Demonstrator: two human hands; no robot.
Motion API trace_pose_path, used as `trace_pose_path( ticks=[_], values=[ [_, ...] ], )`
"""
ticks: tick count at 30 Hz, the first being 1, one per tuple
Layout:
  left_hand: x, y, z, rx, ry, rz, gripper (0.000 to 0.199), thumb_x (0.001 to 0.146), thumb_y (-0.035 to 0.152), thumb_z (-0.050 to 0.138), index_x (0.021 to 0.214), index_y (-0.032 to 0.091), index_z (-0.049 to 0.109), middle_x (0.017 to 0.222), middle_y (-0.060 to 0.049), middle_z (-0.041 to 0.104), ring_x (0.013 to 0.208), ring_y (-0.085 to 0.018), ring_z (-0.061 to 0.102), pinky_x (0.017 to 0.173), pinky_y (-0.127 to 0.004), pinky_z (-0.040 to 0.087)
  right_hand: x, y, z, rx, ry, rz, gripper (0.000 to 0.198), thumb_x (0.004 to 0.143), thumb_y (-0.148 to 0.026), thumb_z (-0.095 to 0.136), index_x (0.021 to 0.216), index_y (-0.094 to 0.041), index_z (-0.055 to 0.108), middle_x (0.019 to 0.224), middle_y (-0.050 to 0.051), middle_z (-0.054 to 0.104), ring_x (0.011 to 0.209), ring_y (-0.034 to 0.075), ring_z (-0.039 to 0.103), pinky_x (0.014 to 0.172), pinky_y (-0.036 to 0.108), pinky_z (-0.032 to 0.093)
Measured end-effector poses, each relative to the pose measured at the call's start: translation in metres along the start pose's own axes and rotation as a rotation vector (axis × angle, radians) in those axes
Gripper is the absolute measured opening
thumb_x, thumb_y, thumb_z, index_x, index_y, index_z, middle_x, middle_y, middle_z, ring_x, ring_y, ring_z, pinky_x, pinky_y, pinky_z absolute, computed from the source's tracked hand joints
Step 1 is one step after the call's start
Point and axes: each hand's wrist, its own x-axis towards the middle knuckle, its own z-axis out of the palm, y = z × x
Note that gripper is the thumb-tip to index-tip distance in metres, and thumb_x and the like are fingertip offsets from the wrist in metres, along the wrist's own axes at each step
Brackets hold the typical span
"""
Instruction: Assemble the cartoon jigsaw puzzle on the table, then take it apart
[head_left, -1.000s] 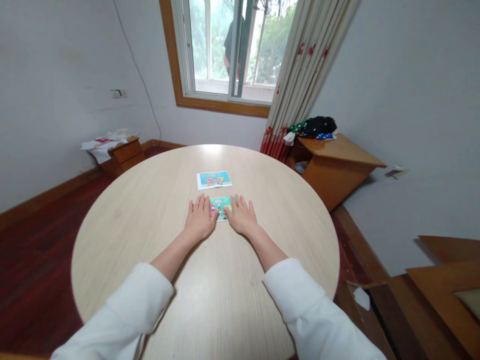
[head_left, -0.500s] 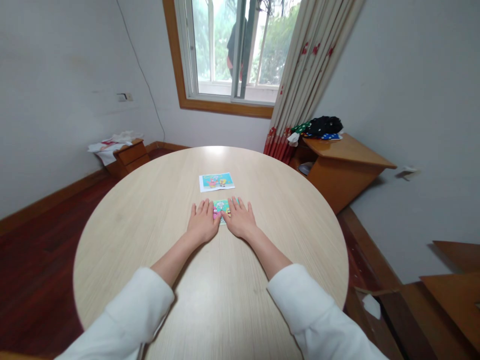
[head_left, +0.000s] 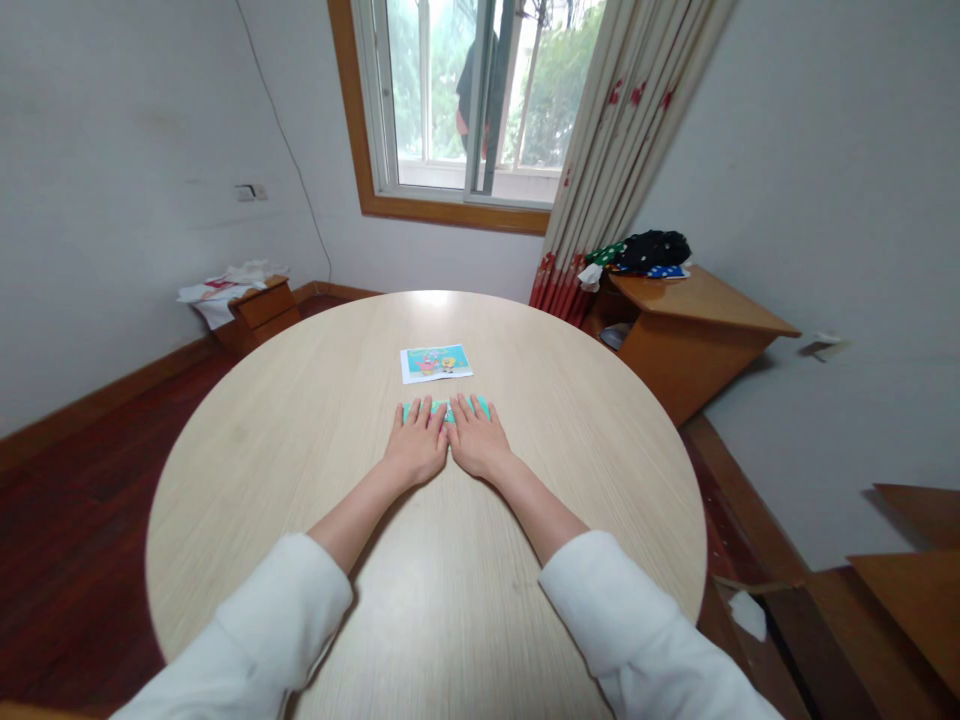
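Side by side, my left hand [head_left: 418, 440] and my right hand [head_left: 478, 437] lie flat on a colourful cartoon picture [head_left: 487, 405], fingers stretched out and pointing away from me. Most of that picture is hidden under the hands; only strips of its green-blue surface show between and beside the fingers. Just beyond the fingertips lies a second cartoon picture [head_left: 437, 363], printed on white-edged paper with a pink and a yellow figure on light blue. Neither hand touches this farther sheet.
The pictures lie on a round pale wooden table [head_left: 315, 440]. Behind it are a window [head_left: 465, 100] and a patterned curtain [head_left: 600, 150]. A tilted wooden cabinet [head_left: 697, 330] with clothes [head_left: 652, 250] stands right; a small drawer unit [head_left: 262, 310] stands left. Someone's dark figure shows outside.
My left hand has slid right, closer to my right hand, and now covers the pink part of the nearer picture. The farther picture stays in place on the table.
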Motion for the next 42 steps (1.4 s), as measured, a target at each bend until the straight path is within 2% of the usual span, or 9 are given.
trace_pose_path(
  ticks=[5,10,18,28,35,42],
  values=[
    [0.001,-0.004,-0.002,-0.020,-0.026,0.063,0.055,0.094,0.032,0.019,0.145,0.015,0.031,0.153,-0.010,0.026,0.141,-0.028,0.023,0.113,-0.051,0.015,0.002,0.001,0.001,0.000,-0.019,-0.052,0.056,0.095,-0.030,0.021,0.146,-0.008,0.027,0.153,0.010,0.024,0.142,0.023,0.018,0.115,0.048,0.008],
    [0.002,-0.005,-0.002,-0.034,-0.026,0.062,0.055,0.094,0.033,0.018,0.144,0.013,0.032,0.152,-0.011,0.026,0.141,-0.027,0.023,0.113,-0.050,0.016,0.002,0.002,0.001,0.017,-0.018,-0.036,0.055,0.096,-0.032,0.021,0.146,-0.011,0.028,0.153,0.009,0.024,0.143,0.022,0.018,0.115,0.048,0.008],
    [0.001,-0.012,0.001,-0.040,0.017,-0.061,0.061,0.094,0.041,0.019,0.142,0.005,0.033,0.150,-0.018,0.028,0.140,-0.027,0.025,0.114,-0.046,0.017,-0.001,0.007,-0.004,0.048,-0.029,0.074,0.062,0.096,-0.044,0.020,0.146,-0.008,0.025,0.154,0.013,0.020,0.143,0.023,0.015,0.115,0.048,0.009],
    [0.001,-0.020,0.007,-0.014,0.051,-0.257,0.068,0.092,0.047,0.018,0.141,0.002,0.034,0.149,-0.022,0.028,0.140,-0.030,0.025,0.114,-0.049,0.016,0.001,0.016,-0.003,0.043,-0.031,0.201,0.065,0.095,-0.047,0.021,0.148,-0.008,0.020,0.155,0.012,0.016,0.144,0.025,0.013,0.115,0.047,0.007],
    [0.000,-0.018,0.003,-0.014,0.011,-0.270,0.069,0.092,0.046,0.016,0.142,0.000,0.031,0.150,-0.021,0.026,0.141,-0.030,0.022,0.115,-0.049,0.013,0.001,0.015,-0.004,0.043,-0.034,0.247,0.067,0.095,-0.046,0.022,0.147,-0.004,0.019,0.155,0.014,0.015,0.144,0.025,0.010,0.115,0.047,0.006],
    [0.002,-0.011,0.004,-0.008,0.035,-0.266,0.066,0.092,0.043,0.018,0.141,0.001,0.033,0.149,-0.022,0.029,0.140,-0.031,0.025,0.114,-0.050,0.015,0.002,0.007,-0.003,0.031,-0.029,0.203,0.063,0.095,-0.044,0.020,0.148,-0.010,0.021,0.155,0.012,0.015,0.144,0.028,0.011,0.113,0.054,0.006]
  ],
)
